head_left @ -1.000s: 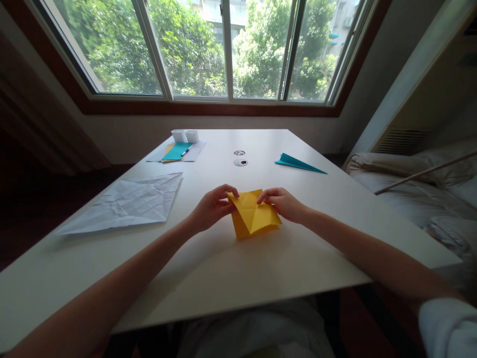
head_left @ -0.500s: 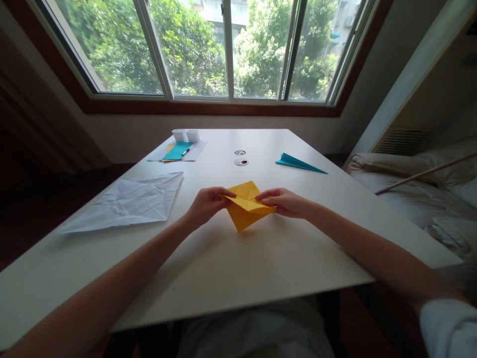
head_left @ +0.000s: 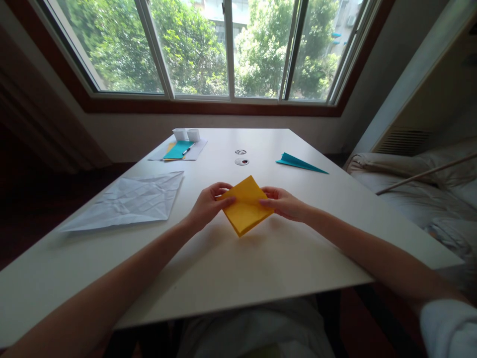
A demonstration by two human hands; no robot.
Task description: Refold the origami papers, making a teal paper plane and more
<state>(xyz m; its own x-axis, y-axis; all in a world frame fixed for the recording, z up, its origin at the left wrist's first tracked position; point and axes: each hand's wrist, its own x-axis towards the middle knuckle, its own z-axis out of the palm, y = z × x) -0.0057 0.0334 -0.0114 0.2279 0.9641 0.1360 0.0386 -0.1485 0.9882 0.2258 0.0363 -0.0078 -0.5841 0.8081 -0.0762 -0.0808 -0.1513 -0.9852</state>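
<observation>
Yellow paper (head_left: 246,205), folded to a flat square and turned like a diamond, at the middle of the white table (head_left: 261,268), tilted a little toward the camera with its near corner low over the tabletop. Pinched at its left corner by the left hand (head_left: 208,205), thumb on top and fingers curled beneath; pinched at its right corner by the right hand (head_left: 285,203) in the same way, both hands closed on the sheet. Changed from a moment ago: then opened out, with crossing creases and a raised flap showing; half a second back, partly collapsed with a pointed upper layer; now closed into one smooth square with no crease showing on the upper face. Meaning, as a judgement: one fold just brought flat, layers gathered and aligned, edges probably not yet pressed sharp. Elsewhere, well apart from the hands: a large creased white sheet (head_left: 128,201) on the left, a teal folded paper plane (head_left: 300,162) at far right, two small round discs (head_left: 241,157) beyond the yellow square, and at far left a teal sheet (head_left: 178,149) on white paper beside two small white boxes (head_left: 186,134).
</observation>
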